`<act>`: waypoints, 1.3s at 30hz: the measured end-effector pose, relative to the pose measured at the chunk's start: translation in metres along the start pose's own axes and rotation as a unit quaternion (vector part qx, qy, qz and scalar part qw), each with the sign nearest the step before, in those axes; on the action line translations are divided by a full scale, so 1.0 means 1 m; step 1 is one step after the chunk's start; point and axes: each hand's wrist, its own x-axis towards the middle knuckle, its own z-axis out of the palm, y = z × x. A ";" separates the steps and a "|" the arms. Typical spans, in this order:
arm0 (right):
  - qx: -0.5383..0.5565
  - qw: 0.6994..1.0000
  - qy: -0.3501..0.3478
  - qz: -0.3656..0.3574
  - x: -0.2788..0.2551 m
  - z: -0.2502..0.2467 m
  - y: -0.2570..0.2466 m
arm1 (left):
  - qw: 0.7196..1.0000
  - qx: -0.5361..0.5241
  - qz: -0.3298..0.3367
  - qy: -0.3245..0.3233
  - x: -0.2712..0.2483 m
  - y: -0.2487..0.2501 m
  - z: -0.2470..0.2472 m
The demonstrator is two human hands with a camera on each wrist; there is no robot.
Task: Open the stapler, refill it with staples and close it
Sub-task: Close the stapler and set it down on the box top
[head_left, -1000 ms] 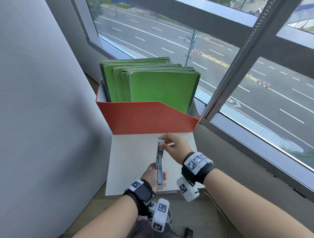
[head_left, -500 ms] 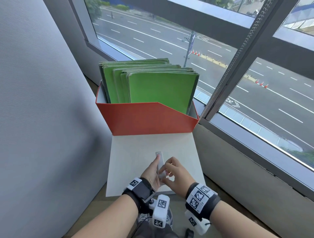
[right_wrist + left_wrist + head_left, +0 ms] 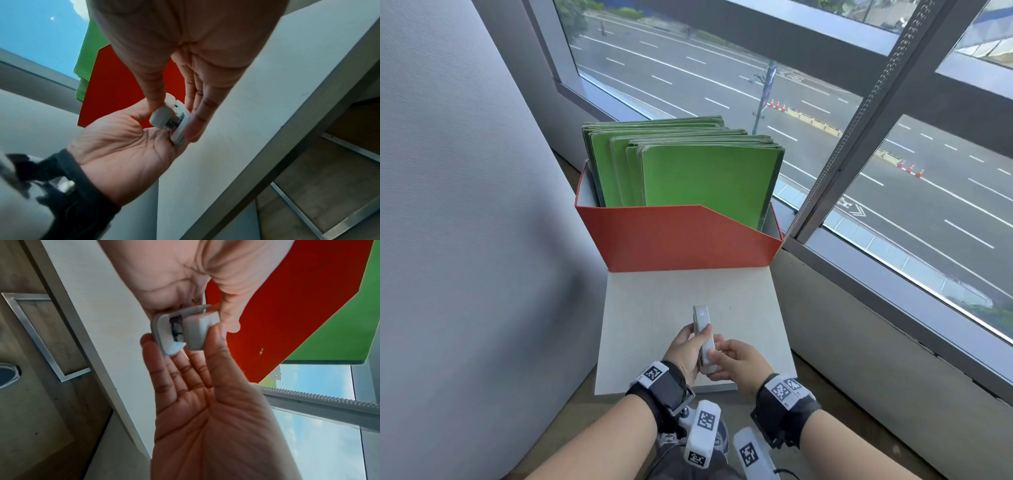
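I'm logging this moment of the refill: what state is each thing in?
Small grey plastic stapler: closed, held above the white board.
Left hand: grips the stapler.
Right hand: pinches its rear end.
Orange file box: open-topped, full.
Green folders: upright.

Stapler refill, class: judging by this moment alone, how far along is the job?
Near the end, it seems. The stapler looks folded nearly shut, held above the white board by the left hand and right hand. The left wrist view shows a small gap between its halves. Whether staples are inside cannot be seen. Left: pressing it fully closed.
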 end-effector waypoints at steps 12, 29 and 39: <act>-0.087 0.995 0.024 -0.041 0.004 0.004 -0.009 | 0.968 0.239 0.046 0.057 0.013 0.004 0.000; -0.197 0.971 0.128 -0.039 0.068 -0.077 -0.050 | 0.920 0.384 0.067 -0.027 0.077 0.048 0.080; -0.246 0.961 0.127 -0.020 0.086 -0.098 -0.039 | 0.901 0.430 0.055 -0.011 0.102 0.034 0.098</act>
